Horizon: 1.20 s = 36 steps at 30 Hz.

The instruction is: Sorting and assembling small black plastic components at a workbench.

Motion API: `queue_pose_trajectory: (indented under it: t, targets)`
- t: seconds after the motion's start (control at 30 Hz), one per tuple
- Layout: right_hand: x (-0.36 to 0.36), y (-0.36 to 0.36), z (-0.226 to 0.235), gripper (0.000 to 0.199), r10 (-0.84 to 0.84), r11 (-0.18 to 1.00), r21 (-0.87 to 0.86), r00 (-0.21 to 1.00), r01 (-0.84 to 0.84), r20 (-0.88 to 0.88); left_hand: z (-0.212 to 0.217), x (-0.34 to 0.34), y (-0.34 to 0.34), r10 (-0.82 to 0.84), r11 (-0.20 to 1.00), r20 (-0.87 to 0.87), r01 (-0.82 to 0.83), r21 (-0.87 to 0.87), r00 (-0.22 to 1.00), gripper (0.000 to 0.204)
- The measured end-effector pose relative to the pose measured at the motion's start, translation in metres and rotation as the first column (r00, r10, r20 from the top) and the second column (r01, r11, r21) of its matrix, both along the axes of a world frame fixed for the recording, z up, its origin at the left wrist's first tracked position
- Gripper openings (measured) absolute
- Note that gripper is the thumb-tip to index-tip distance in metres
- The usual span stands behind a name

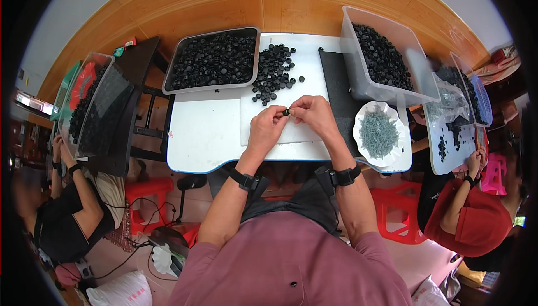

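Over the white work mat, my left hand (265, 129) pinches a small black round cap (286, 112) between thumb and fingertips. My right hand (315, 115) meets it there, its fingertips closed together at the cap's right side; whether they grip the cap itself or some tiny piece is too small to tell. Just beyond my hands lies a loose spread of black round caps (273, 71) on the white mat (305, 82). To the right, a white scalloped dish (363, 148) holds a heap of thin grey-green pieces (379, 133).
A metal tray (212, 89) heaped with black caps stands at the back left. At the back right is a clear plastic bin (386, 94) of black parts, beside a dark mat (338, 82). Other people work at side tables left and right; red stools (395, 208) stand below.
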State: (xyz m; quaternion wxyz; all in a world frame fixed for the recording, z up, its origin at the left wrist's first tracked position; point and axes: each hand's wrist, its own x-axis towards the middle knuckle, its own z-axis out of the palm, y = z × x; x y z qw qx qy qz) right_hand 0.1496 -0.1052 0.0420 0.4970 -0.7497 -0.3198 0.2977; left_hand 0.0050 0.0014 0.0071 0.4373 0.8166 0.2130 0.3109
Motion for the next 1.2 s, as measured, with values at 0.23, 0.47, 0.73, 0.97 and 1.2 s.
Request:
queue_pose_trajectory:
  t: [0.23,0.47,0.73,0.97,1.2]
  targets:
    - [-0.005,0.000,0.007,0.012,0.003,1.000,-0.021,0.995,-0.001,0.099,-0.001,-0.001,-0.001,-0.008,0.999,0.000,0.008,0.034,1.000,0.023]
    - [-0.008,0.001,0.016,0.012,0.011,0.999,-0.043,0.993,-0.006,0.114,-0.002,-0.002,-0.001,-0.011,0.999,0.000,0.011,0.049,1.000,0.022]
    - [-0.009,0.002,0.011,0.011,0.034,0.999,-0.025,0.997,-0.032,0.070,-0.002,-0.005,-0.001,0.005,1.000,-0.010,-0.006,-0.009,1.000,0.022]
    - [-0.005,-0.001,-0.007,0.013,0.027,0.994,0.109,0.982,-0.006,-0.189,-0.001,-0.006,0.000,0.004,0.999,-0.009,-0.004,-0.049,1.000,0.022]
    - [-0.004,-0.001,-0.006,0.012,0.032,0.997,0.066,0.998,-0.028,-0.060,-0.002,-0.005,0.000,0.001,1.000,-0.027,0.000,0.004,1.000,0.022]
